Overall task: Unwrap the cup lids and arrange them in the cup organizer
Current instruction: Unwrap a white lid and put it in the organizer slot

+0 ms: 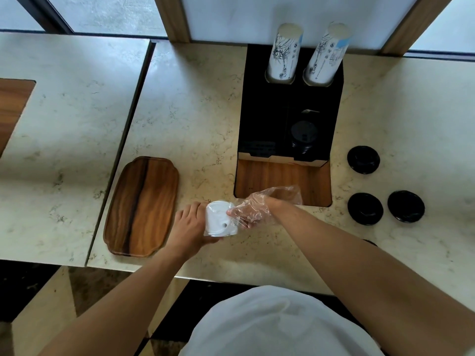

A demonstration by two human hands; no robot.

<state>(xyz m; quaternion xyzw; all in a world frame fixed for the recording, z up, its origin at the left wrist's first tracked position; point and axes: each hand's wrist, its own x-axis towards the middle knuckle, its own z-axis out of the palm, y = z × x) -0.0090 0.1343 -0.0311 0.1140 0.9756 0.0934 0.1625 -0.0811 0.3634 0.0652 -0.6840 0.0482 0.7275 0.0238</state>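
Marble counter (pixel 195 104), black organizer (pixel 262 116) holding 2 cup stacks (pixel 282 52) and dim black lids (pixel 303 137), wooden tray (pixel 141 206), 3 loose lids (pixel 363 159), left hand (pixel 189 226) gripping white lids (pixel 218 218), right hand (pixel 248 210) pinching plastic wrap (pixel 280 195), fingers partly hidden.

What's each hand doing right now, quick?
Left hand: grips the stack of white lids from the left side.
Right hand: pinches the clear plastic wrap at the stack's right side.
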